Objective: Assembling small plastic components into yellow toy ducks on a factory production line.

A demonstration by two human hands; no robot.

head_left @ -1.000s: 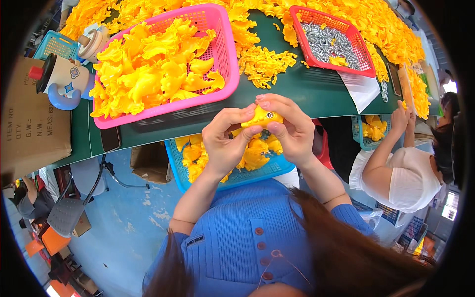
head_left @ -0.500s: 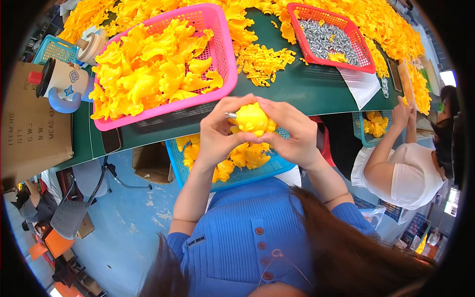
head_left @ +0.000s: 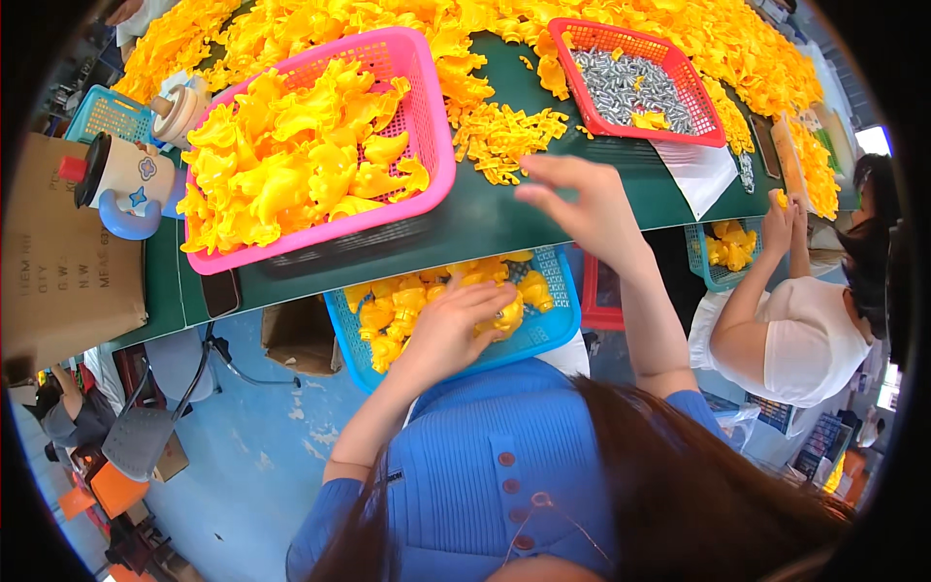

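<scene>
My left hand (head_left: 454,325) is low over the blue basket (head_left: 565,325) at my lap, its fingers stretched out and resting on yellow plastic figures (head_left: 386,315). One rounded yellow piece (head_left: 510,312) lies by its fingertips; the palm side is hidden. My right hand (head_left: 582,199) hangs above the front of the green table, thumb and fingers apart with nothing between them. It is nearest to a heap of small yellow plastic pieces (head_left: 504,136).
A pink basket (head_left: 441,126) of yellow shells (head_left: 291,155) stands at the left of the table. A red basket (head_left: 703,139) holds small silvery metal parts (head_left: 630,92). More yellow pieces (head_left: 621,15) cover the far side. A co-worker (head_left: 786,330) sits at the right.
Both hands held a yellow figure with a metal part together. They have parted: the left went down into the blue basket, the right moved right, empty. The figure is no longer in the right hand.
</scene>
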